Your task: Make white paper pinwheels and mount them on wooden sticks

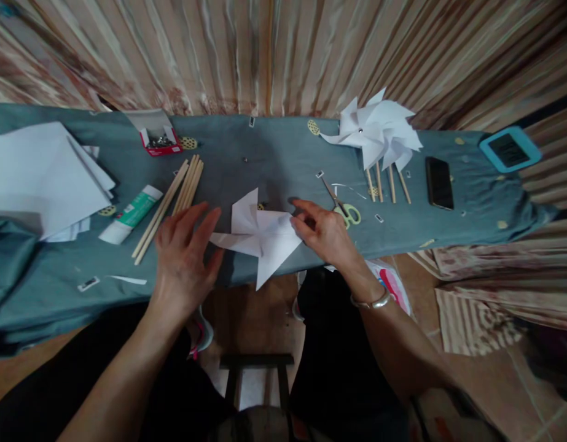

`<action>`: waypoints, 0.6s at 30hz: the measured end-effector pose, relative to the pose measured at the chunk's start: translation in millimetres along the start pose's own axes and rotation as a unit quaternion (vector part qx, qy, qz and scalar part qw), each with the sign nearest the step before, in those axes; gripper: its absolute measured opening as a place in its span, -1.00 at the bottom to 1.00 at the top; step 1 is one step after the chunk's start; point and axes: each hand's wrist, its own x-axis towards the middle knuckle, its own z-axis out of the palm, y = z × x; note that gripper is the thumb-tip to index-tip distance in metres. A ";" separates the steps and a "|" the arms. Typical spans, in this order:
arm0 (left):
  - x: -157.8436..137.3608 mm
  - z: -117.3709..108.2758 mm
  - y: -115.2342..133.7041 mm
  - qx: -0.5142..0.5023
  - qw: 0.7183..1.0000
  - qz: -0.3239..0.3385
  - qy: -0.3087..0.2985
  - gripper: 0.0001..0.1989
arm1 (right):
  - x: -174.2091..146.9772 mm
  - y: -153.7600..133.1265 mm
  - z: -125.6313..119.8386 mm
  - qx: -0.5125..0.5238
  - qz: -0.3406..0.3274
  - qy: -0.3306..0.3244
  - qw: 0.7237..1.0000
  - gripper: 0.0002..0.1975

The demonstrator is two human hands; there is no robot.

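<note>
A white paper pinwheel (271, 236) without a stick lies near the table's front edge, its blades folded to the middle. My right hand (324, 233) has its thumb and bent fingers closed at the tip of the right blade, the index finger reaching past it. Beside the left blade, my left hand (186, 252) is open with its fingers apart, seemingly holding nothing. Its fingertips are close to several wooden sticks (161, 212). A small metal pin (245, 159) rests behind the pinwheel. Green-handled scissors (350, 213) lie just beyond my right hand.
At left are a stack of white paper (48, 178), a glue stick (131, 215) and an opened red box of metal pins (161, 142). Finished pinwheels on sticks (379, 129) lie at back right, near a phone (440, 183) and a blue-framed device (510, 149). Curtains (218, 55) hang behind.
</note>
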 end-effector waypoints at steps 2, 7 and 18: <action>0.9 -5.9 -0.9 0.003 1.000 -0.006 -0.012 -0.46 | -7.4 -1.5 0.6 -0.001 0.010 -0.010 1.000 -0.60; -7.7 -6.7 27.8 -0.019 0.999 0.033 0.033 -0.45 | -17.5 -1.4 1.8 -0.010 0.006 0.012 1.000 -0.63; -15.6 15.3 53.6 -0.028 0.987 0.147 -0.053 -0.83 | -20.9 12.8 -0.6 0.078 0.009 0.014 0.997 -0.65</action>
